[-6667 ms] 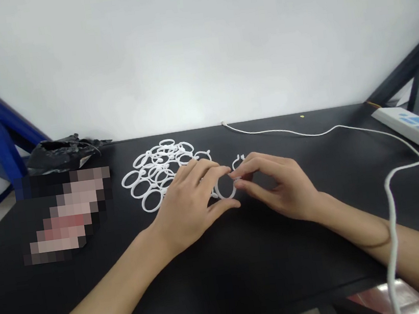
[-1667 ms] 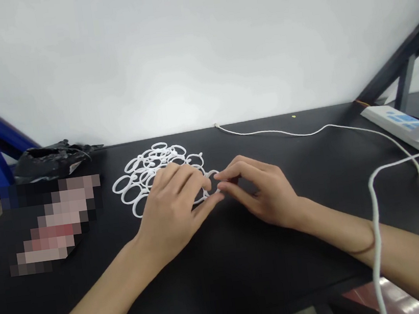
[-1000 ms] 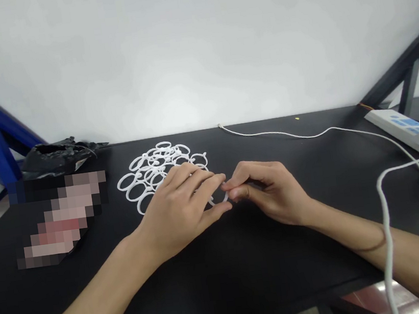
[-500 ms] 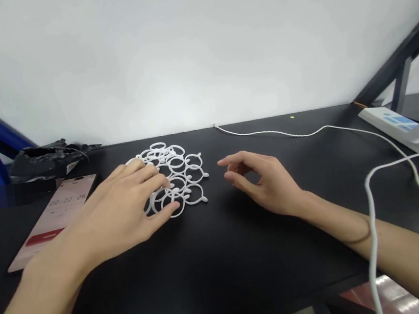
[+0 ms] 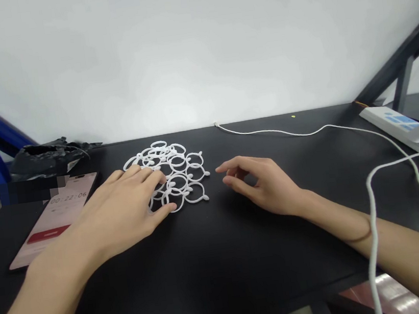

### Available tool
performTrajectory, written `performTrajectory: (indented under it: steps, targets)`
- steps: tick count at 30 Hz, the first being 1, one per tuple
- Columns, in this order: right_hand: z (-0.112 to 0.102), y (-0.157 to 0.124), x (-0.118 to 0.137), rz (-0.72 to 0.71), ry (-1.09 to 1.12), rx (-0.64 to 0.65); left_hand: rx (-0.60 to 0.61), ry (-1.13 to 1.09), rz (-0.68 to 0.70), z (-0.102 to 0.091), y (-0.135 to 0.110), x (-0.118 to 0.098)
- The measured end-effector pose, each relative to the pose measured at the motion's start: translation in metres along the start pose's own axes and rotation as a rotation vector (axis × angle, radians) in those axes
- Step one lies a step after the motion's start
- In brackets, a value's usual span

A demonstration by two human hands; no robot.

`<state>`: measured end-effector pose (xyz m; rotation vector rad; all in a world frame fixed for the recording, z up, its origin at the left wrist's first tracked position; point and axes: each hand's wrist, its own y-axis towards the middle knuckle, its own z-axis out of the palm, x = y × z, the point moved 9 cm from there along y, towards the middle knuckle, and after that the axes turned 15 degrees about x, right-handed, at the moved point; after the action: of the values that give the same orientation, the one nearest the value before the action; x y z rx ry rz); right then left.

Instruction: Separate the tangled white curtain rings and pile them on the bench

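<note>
Several white rings (image 5: 197, 191), each with a small knob on its rim, lie in an overlapping pile on the black table. My left hand (image 5: 128, 203) is over the near left side of the pile, palm down, fingers and thumb apart; it covers some of the rings. Whether its fingertips touch them I cannot tell. To the right of the pile, my right hand (image 5: 261, 183) is held with fingers curved and a gap between thumb and index finger. Nothing is in it, and it stands apart from the rings.
A phone (image 5: 58, 210) showing a timer lies left of my left forearm, with a crumpled black plastic bag (image 5: 45, 158) behind it. A white cable (image 5: 279, 131) runs along the right and crosses in front of my right forearm. A white power strip (image 5: 398, 124) is at far right.
My left hand has shifted slightly back toward me and down. My right hand has edged a little to the left, its thumb and index finger still apart. The ring pile looks nearly the same.
</note>
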<state>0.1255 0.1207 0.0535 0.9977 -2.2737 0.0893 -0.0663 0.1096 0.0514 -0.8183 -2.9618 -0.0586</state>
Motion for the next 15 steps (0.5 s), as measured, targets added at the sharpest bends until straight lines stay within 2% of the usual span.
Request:
performTrajectory:
  steps: [15]
  targets:
    - [0.0021,0.0000,0.0011,0.013,-0.014,0.034,-0.007,0.036,0.040,0.0011,-0.0005,-0.0006]
